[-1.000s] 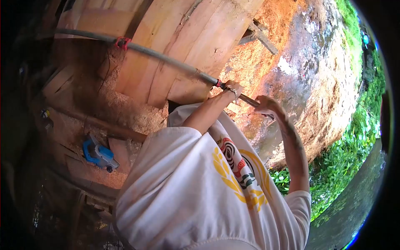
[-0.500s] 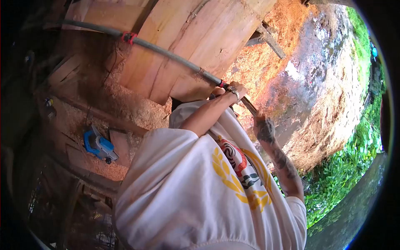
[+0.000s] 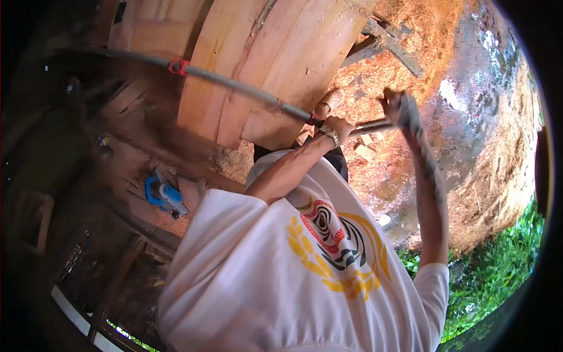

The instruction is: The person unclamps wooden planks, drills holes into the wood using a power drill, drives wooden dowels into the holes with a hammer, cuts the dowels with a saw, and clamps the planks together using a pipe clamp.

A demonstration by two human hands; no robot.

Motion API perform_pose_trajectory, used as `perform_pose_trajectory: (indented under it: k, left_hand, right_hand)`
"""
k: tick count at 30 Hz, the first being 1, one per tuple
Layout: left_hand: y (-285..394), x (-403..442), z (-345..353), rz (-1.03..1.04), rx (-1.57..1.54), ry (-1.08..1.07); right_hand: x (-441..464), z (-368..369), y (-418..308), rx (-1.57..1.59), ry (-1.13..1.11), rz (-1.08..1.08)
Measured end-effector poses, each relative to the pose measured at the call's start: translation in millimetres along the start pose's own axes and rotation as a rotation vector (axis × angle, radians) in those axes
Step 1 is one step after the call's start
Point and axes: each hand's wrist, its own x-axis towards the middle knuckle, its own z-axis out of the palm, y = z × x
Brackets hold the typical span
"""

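Here, head view: one long pipe (image 3: 234, 85), red-fitted, crossing wooden boards (image 3: 275, 47); left hand (image 3: 337, 127) closed around its near end; right hand (image 3: 403, 111), blurred, at a dark rod (image 3: 375, 125), grip impossible to tell; one blue power tool (image 3: 166, 195).

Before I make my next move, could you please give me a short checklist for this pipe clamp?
1. Left hand closed on the pipe clamp beside the nearer red fitting: ok.
2. Right hand gripping the bar-like handle: cannot tell; it is blurred at the outer end.
3. Pipe clamp running across the wooden planks: ok.
4. Farther red fitting locked tight: cannot tell.
5. Blue power tool lying apart from the pipe clamp: ok.
6. Ground free of wood shavings: not ok; they are strewn widely.
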Motion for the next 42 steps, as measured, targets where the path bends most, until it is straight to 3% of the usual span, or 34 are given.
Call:
perform_pose_trajectory:
  k: [3, 6, 9, 10, 11, 13, 14, 15, 18, 20, 22, 24, 26, 29, 31, 32, 34, 42]
  left_hand:
    - [9.2, -9.8, -26.8, -0.136, 0.0, -0.094]
    - [12.1, -14.2, -29.2, -0.161, 0.017, -0.051]
    - [15.1, -14.0, -40.7, -0.473, -0.443, 0.042]
    - [14.4, -13.6, -39.4, -0.464, -0.438, -0.05]
    - [13.7, -13.4, -38.6, -0.452, -0.432, -0.141]
    - [7.5, -11.9, -27.1, -0.443, -0.355, -0.049]
    - [3.8, -11.7, -16.5, -0.425, -0.284, 0.012]
    - [0.3, -14.2, -0.7, -0.369, -0.149, 0.097]
    - [8.6, -30.2, -43.6, -0.314, -0.032, -0.149]
    - [10.2, -36.9, -54.2, -0.282, -0.022, -0.17]
    - [18.0, -38.3, -55.3, -0.259, -0.029, -0.181]
    - [11.4, -32.8, -55.7, -0.236, -0.011, -0.179]
    - [0.7, -36.0, -45.6, -0.184, -0.026, -0.11]
    - [-3.3, -42.3, -43.1, -0.138, -0.049, -0.064]
    - [-10.2, -41.6, -43.5, -0.107, -0.043, -0.076]
    - [-20.0, -46.6, -26.3, -0.049, -0.086, 0.06]
    - [-16.2, -43.1, -39.6, -0.067, -0.012, -0.041]
    - [-27.6, -43.1, -41.6, -0.003, 0.021, -0.053]
  right_hand:
    - [61.2, 39.4, 46.9, -0.031, 0.14, -0.039]
    - [93.3, 84.7, 68.3, -0.023, 0.297, -0.018]
    - [101.1, 101.8, 76.6, 0.012, 0.377, -0.047]
    - [92.6, 89.2, 67.9, 0.093, 0.648, -0.037]
    - [73.2, 99.0, 70.8, 0.161, 0.563, 0.034]
    - [47.1, 117.4, 68.1, 0.294, 0.432, 0.148]
    - [44.3, 97.7, 47.8, 0.374, 0.528, 0.112]
    - [45.7, 97.8, 49.7, 0.381, 0.489, 0.122]
    - [49.8, 108.4, 57.5, 0.374, 0.343, 0.202]
    - [50.3, 119.8, 62.0, 0.439, 0.245, 0.24]
    - [54.1, 183.7, 76.0, 0.527, 0.248, 0.337]
    - [51.8, 246.7, 91.1, 0.622, -0.013, 0.365]
    - [40.0, 271.5, 79.2, 0.758, -0.027, 0.294]
    - [6.3, 398.2, 61.8, 0.923, -0.279, 0.531]
    - [-20.3, 408.4, 17.4, 1.078, -0.396, 0.585]
    - [-34.7, 412.2, -3.9, 1.156, -0.433, 0.617]
    - [-64.2, 417.3, -42.4, 1.297, -0.469, 0.689]
    - [-147.5, 413.6, -137.9, 1.668, -0.37, 0.96]
